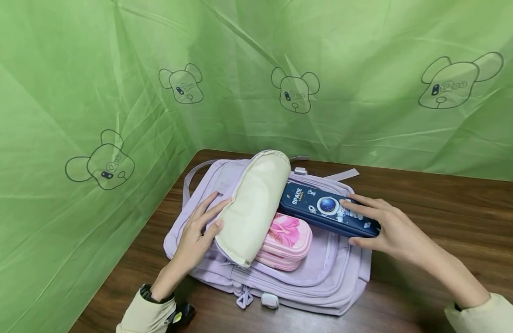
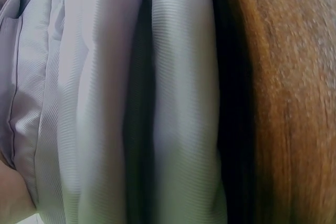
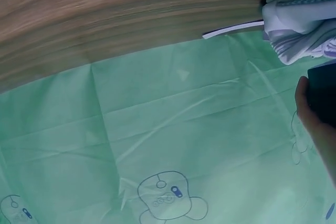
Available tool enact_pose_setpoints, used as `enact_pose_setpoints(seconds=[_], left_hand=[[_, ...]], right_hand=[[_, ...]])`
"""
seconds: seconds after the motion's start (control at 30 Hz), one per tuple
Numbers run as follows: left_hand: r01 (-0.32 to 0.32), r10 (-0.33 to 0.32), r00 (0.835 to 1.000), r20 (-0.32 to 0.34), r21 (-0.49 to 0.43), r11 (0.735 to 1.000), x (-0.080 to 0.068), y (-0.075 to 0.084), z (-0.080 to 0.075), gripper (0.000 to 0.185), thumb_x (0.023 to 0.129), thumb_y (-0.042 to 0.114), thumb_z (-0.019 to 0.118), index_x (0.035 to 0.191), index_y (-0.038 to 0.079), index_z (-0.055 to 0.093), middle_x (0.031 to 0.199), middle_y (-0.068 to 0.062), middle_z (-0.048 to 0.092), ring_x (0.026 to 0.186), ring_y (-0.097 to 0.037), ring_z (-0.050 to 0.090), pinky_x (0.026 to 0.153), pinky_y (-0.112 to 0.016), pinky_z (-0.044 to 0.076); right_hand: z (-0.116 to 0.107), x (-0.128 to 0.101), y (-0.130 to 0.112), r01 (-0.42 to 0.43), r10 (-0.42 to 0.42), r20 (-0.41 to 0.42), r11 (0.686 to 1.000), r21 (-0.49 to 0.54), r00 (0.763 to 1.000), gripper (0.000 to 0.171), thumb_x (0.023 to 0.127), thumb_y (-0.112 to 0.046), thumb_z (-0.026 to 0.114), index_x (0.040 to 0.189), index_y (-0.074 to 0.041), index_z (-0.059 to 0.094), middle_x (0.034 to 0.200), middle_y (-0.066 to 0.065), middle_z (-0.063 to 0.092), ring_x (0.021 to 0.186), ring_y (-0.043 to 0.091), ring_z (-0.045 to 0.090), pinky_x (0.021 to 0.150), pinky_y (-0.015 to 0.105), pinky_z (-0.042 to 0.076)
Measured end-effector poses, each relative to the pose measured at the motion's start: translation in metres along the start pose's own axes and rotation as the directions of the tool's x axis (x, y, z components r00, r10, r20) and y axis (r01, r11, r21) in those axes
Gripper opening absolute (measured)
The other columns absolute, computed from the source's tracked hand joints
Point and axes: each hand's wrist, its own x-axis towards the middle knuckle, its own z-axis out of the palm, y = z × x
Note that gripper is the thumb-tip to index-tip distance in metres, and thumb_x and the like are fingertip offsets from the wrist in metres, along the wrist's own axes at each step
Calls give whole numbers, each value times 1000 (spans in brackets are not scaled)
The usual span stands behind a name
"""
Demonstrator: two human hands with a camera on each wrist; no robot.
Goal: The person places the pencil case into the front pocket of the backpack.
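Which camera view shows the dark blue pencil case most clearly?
The head view: the dark blue pencil case lies on the lilac backpack, its "SPACE" print readable, with the right hand gripping its end. The right wrist view shows only a dark edge by the thumb. The left wrist view does not show it.

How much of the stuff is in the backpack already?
Done: the lilac backpack lies flat, its cream-lined flap held open by the left hand. In hand: the right hand holds the navy space pencil case above it. Left: the pink pencil case still shows.
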Motion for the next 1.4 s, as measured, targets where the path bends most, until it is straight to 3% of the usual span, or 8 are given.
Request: enact_pose_setpoints(seconds=[0.33, 0.63, 1.0, 1.4], left_hand=[[3, -3, 1000, 5, -8, 1000, -1, -2, -1, 42, 93, 19, 54, 133, 30, 53, 147, 2, 34, 133, -24, 30, 99, -57, 27], [-27, 26, 1000, -17, -42, 999, 1, -1, 1, 41, 90, 12, 55, 130, 22, 57, 145, -2, 37, 131, -28, 33, 99, -58, 26], [-7, 7, 1000, -1, -31, 999, 1, -4, 2, 41, 91, 13, 54, 131, 25, 56, 145, -1, 36, 131, -27, 34, 99, -59, 26], [-6, 6, 1000, 2, -14, 1000, 1, -4, 2, 40, 92, 16, 53, 131, 27, 56, 144, -1, 37, 130, -27, 34, 97, -59, 27]], right_hand=[[8, 6, 4, 6, -7, 18, 1000, 24, 1000, 75, 64, -29, 86, 132, -21, 55, 133, 19, 49, 112, 41, 48, 83, 54, 41], [9, 9, 4, -12, 11, 39, 999, 36, 999, 74, 66, -31, 85, 132, -20, 55, 134, 19, 47, 115, 43, 45, 85, 58, 39], [13, 14, 7, -32, 29, 63, 998, 48, 998, 74, 67, -28, 84, 134, -20, 53, 135, 20, 46, 118, 43, 42, 88, 59, 37], [19, 31, 1, 8, -10, 71, 999, 38, 997, 73, 67, -25, 84, 133, -17, 54, 137, 17, 45, 120, 41, 41, 88, 56, 39]])
